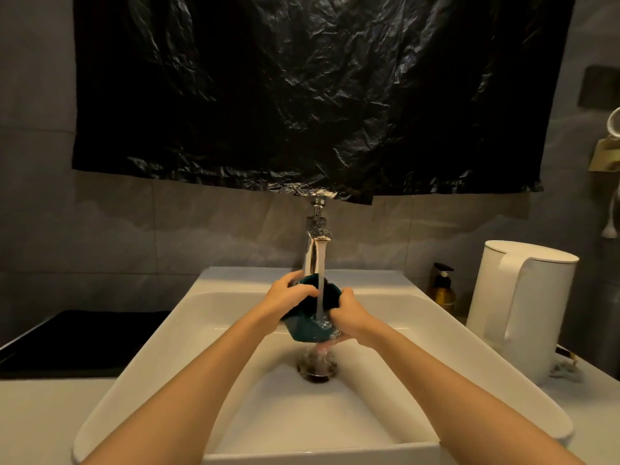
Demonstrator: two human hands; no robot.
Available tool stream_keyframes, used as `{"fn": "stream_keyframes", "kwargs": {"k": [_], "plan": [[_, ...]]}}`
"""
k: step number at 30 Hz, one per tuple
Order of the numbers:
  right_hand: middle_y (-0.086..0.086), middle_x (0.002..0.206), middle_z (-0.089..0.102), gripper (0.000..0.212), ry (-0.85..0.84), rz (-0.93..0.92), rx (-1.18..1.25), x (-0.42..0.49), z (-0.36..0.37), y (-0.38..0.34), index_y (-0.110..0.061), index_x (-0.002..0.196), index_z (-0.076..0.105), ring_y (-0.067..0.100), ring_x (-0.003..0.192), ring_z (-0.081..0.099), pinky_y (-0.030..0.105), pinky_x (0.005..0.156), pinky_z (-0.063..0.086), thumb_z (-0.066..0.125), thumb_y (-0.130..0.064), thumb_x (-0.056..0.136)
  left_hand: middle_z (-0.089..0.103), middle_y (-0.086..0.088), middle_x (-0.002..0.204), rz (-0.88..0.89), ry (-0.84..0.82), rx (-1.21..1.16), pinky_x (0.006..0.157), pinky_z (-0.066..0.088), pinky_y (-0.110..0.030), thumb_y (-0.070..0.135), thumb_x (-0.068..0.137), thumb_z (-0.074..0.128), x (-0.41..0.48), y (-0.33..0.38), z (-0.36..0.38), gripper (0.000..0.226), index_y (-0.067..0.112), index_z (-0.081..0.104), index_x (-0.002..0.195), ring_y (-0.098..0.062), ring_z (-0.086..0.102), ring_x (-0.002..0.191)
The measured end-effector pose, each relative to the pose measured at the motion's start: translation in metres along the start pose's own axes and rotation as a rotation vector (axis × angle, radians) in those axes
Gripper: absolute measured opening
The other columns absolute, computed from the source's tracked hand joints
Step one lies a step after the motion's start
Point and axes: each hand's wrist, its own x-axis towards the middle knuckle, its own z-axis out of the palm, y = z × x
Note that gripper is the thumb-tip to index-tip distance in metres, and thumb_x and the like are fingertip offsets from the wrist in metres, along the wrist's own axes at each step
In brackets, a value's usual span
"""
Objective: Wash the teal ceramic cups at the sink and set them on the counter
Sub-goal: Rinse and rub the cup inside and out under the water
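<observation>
While water [321, 283] runs from the tap [313, 253], a teal cup [302, 325] is held under the stream, over the sink [161, 347]. Its far rim is gripped by the left hand [288, 293], its near side by the right hand [350, 315], fingers curled. A kettle [520, 307] is seen well right of that hand

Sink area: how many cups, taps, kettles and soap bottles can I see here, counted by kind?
Teal ceramic cup: 1
Chrome tap: 1
White kettle: 1
Amber pump bottle: 1
Total: 4
</observation>
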Motion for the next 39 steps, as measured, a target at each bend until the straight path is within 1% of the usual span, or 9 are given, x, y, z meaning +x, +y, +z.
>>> {"fn": "stream_keyframes", "kwargs": {"k": [5, 9, 12, 18, 23, 26, 29, 34, 39], "plan": [[0.006, 0.117, 0.043, 0.042, -0.112, 0.059, 0.207, 0.001, 0.001, 0.000, -0.017, 0.119, 0.028, 0.030, 0.089, 0.063, 0.042, 0.061, 0.060, 0.053, 0.001, 0.091, 0.062, -0.005, 0.115, 0.098, 0.172, 0.012, 0.086, 0.052, -0.036, 0.009, 0.084, 0.049, 0.002, -0.008, 0.001, 0.035, 0.030, 0.062, 0.110, -0.024, 0.056, 0.102], [0.009, 0.102, 0.063, 0.025, 0.113, -0.059, -0.157, 0.006, 0.002, 0.005, -0.010, 0.107, 0.054, 0.028, 0.082, 0.069, 0.036, 0.062, 0.060, 0.064, -0.003, 0.085, 0.065, 0.001, 0.107, 0.111, 0.141, 0.187, 0.087, 0.051, -0.036, 0.015, 0.084, 0.048, -0.001, -0.008, 0.000, 0.035, 0.033, 0.066, 0.109, -0.022, 0.057, 0.100], [0.010, 0.085, 0.067, 0.013, 0.200, -0.148, -0.319, 0.003, 0.000, 0.007, -0.005, 0.092, 0.062, 0.020, 0.061, 0.067, 0.024, 0.051, 0.054, 0.057, -0.016, 0.093, 0.066, -0.002, 0.106, 0.086, 0.090, 0.211, 0.086, 0.050, -0.036, 0.015, 0.083, 0.048, -0.001, -0.008, 0.003, 0.038, 0.030, 0.066, 0.113, -0.021, 0.057, 0.097], [0.020, 0.099, 0.064, 0.021, 0.000, -0.191, -0.377, 0.006, 0.002, 0.003, 0.002, 0.105, 0.061, 0.028, 0.084, 0.058, 0.034, 0.069, 0.046, 0.048, -0.003, 0.090, 0.066, -0.001, 0.104, 0.080, 0.135, 0.230, 0.082, 0.049, -0.033, 0.014, 0.083, 0.048, 0.000, -0.006, -0.003, 0.038, 0.031, 0.067, 0.111, -0.021, 0.057, 0.095], [0.013, 0.098, 0.068, 0.018, 0.157, -0.180, -0.296, 0.004, -0.001, 0.005, -0.005, 0.102, 0.062, 0.012, 0.060, 0.060, 0.016, 0.044, 0.046, 0.047, -0.015, 0.097, 0.063, -0.002, 0.089, 0.058, 0.066, 0.172, 0.078, 0.046, -0.033, 0.011, 0.083, 0.048, 0.002, -0.004, 0.000, 0.033, 0.022, 0.068, 0.107, -0.019, 0.054, 0.086], [0.017, 0.106, 0.066, 0.023, 0.085, -0.206, -0.404, 0.005, -0.002, 0.004, -0.001, 0.109, 0.060, 0.029, 0.088, 0.062, 0.038, 0.076, 0.054, 0.042, -0.010, 0.097, 0.061, 0.000, 0.079, 0.062, 0.073, 0.181, 0.067, 0.042, -0.028, 0.010, 0.080, 0.048, 0.002, -0.003, -0.002, 0.035, 0.022, 0.070, 0.104, -0.017, 0.050, 0.077], [0.009, 0.114, 0.061, 0.030, -0.054, -0.240, -0.349, 0.000, -0.001, 0.002, -0.007, 0.122, 0.052, 0.026, 0.100, 0.056, 0.029, 0.081, 0.049, 0.046, -0.001, 0.093, 0.065, -0.003, 0.095, 0.058, 0.075, 0.216, 0.079, 0.049, -0.033, 0.012, 0.081, 0.048, 0.002, -0.006, -0.004, 0.037, 0.027, 0.068, 0.108, -0.021, 0.056, 0.090], [0.013, 0.097, 0.067, 0.025, 0.154, -0.153, -0.303, 0.002, -0.002, 0.004, -0.004, 0.104, 0.061, 0.028, 0.078, 0.066, 0.036, 0.067, 0.058, 0.043, -0.020, 0.097, 0.063, -0.005, 0.097, 0.048, -0.012, 0.125, 0.083, 0.046, -0.033, 0.010, 0.086, 0.049, 0.001, -0.002, -0.002, 0.036, 0.026, 0.065, 0.114, -0.020, 0.055, 0.090], [0.018, 0.097, 0.064, 0.024, 0.173, -0.074, -0.245, 0.000, -0.003, -0.003, 0.001, 0.102, 0.058, 0.032, 0.081, 0.063, 0.038, 0.065, 0.052, 0.040, -0.013, 0.096, 0.058, -0.006, 0.123, 0.011, -0.031, -0.097, 0.090, 0.051, -0.035, 0.022, 0.084, 0.065, 0.005, -0.002, -0.004, 0.049, 0.026, 0.051, 0.131, -0.024, 0.057, 0.107]]}}
